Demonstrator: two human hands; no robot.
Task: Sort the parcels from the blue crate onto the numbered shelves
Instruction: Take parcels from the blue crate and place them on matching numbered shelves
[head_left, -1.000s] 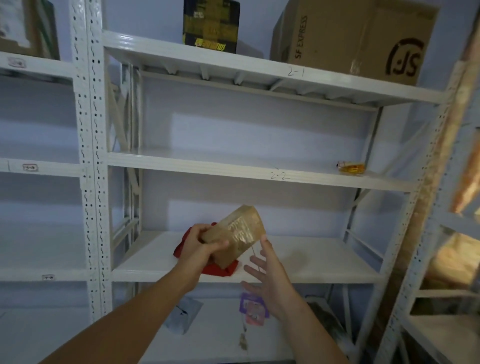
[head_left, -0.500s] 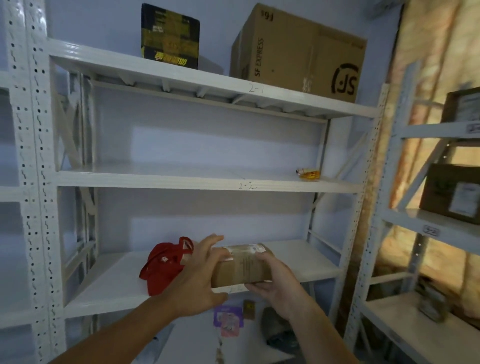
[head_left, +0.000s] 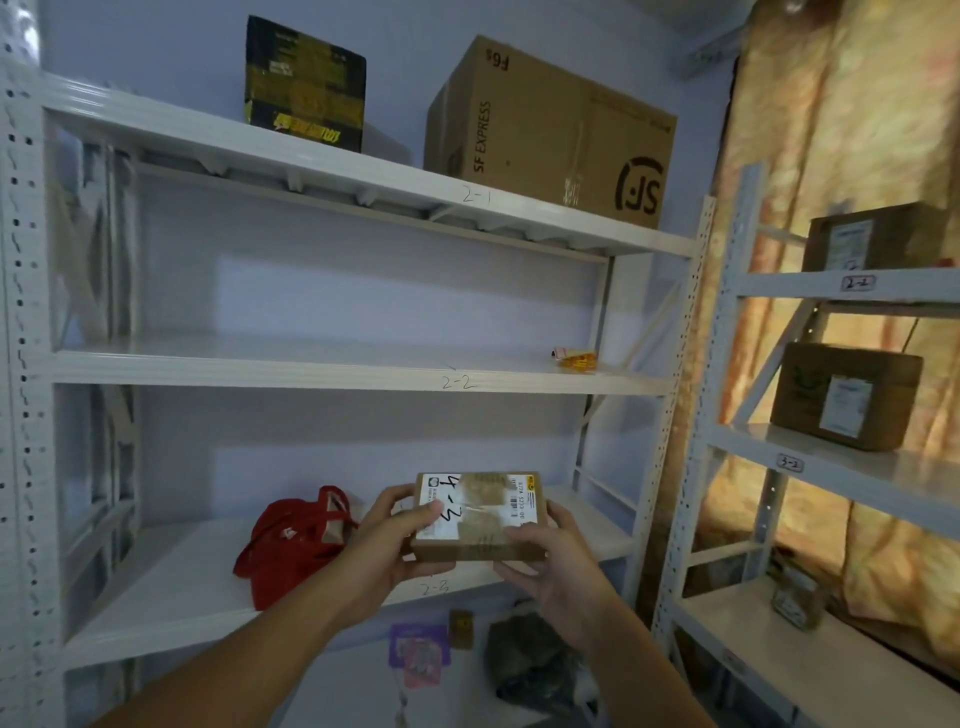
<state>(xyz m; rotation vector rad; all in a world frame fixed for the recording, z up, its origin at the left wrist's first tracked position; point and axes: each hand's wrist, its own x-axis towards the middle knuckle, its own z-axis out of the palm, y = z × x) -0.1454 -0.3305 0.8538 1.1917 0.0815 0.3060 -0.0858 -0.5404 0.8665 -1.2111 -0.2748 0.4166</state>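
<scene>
Held level in front of the 2-3 shelf (head_left: 332, 608), above its front edge: a small brown parcel (head_left: 480, 517), label up, handwritten "4-3" showing. Gripped at its left end by the left hand (head_left: 387, 545), thumb on the label, and at its right near corner by the right hand (head_left: 558, 564). Lying on that shelf just left of the hands, a red bag (head_left: 291, 543).

The wall (head_left: 363, 291) at the back is pale blue. A white metal rack (head_left: 691, 332) stands against it. A yellow curtain (head_left: 831, 130) hangs by the rack's right edge, glowing with light.
</scene>
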